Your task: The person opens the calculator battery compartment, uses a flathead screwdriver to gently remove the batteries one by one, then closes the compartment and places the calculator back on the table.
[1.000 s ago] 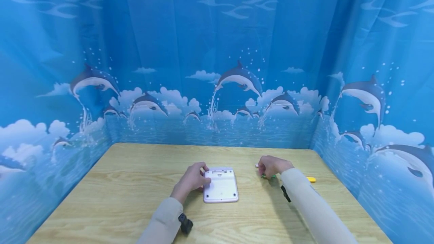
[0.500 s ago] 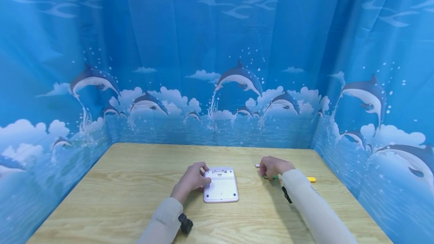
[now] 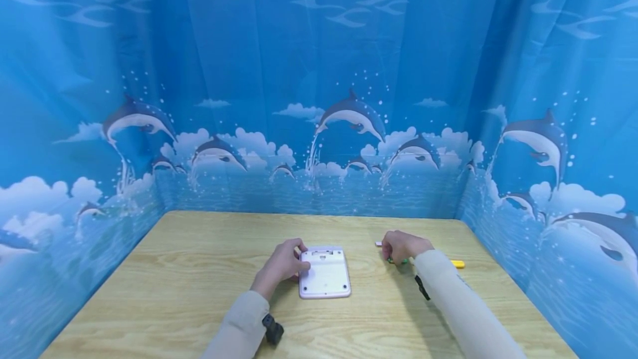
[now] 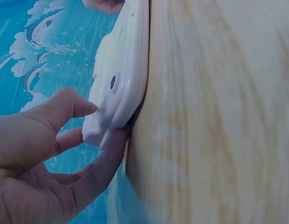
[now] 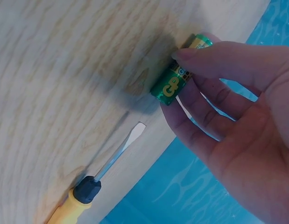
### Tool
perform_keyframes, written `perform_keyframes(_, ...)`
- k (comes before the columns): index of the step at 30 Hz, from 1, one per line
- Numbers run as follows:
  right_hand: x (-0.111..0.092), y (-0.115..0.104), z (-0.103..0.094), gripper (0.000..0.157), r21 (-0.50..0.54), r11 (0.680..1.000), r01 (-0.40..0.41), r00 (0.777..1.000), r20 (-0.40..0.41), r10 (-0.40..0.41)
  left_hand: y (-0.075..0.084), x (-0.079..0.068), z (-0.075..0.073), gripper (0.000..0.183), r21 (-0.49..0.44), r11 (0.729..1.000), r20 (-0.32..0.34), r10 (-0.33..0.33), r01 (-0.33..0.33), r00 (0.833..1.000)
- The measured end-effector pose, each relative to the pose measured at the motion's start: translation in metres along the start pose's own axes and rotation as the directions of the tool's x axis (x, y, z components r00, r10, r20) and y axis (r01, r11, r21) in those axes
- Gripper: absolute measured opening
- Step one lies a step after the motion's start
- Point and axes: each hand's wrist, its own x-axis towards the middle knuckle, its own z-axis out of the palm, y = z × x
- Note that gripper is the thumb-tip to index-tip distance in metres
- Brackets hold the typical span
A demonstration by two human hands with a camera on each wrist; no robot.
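Note:
A white calculator (image 3: 325, 278) lies face down on the wooden table, with small dark feet at its corners and an uncovered battery slot at its far edge. My left hand (image 3: 284, 265) grips its far left corner, thumb on the upturned back and fingers round the side, as the left wrist view shows. To the right, my right hand (image 3: 401, 245) pinches a green GP battery (image 5: 170, 88) between thumb and fingers, low over the table. In the head view that hand mostly hides the battery.
A flat-blade screwdriver (image 5: 111, 161) with a yellow handle (image 3: 457, 264) lies on the table (image 3: 224, 270), partly behind the right forearm in the head view. A small white piece (image 3: 378, 244) sits just left of the right hand. Blue dolphin-print curtains (image 3: 319, 71) enclose the table.
The right hand has shifted very slightly to the right, uncovering a little more of the small white piece. The left hand and the calculator have stayed in place.

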Motion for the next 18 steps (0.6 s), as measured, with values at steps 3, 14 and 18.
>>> perform_keyframes(3, 0.0, 0.0006, 0.0007, 0.039, 0.003, 1.0, 0.01, 1.0, -0.007, -0.01, -0.0001, 0.0001, 0.0, 0.028, 0.0, 1.0, 0.0, 0.002, -0.002, 1.0)
perform_keyframes(14, -0.0001, 0.0005, 0.002, 0.04, 0.004, 1.0, 0.019, 1.0, -0.006, -0.019, -0.0002, -0.0002, -0.0001, 0.028, 0.003, 1.0, -0.001, 0.0, 0.0, 1.0)
perform_keyframes(18, 0.0003, 0.0005, 0.0012, 0.04, 0.008, 1.0, 0.024, 1.0, -0.007, -0.024, 0.0005, -0.0002, -0.0006, 0.028, 0.007, 1.0, -0.003, -0.001, 0.001, 1.0)
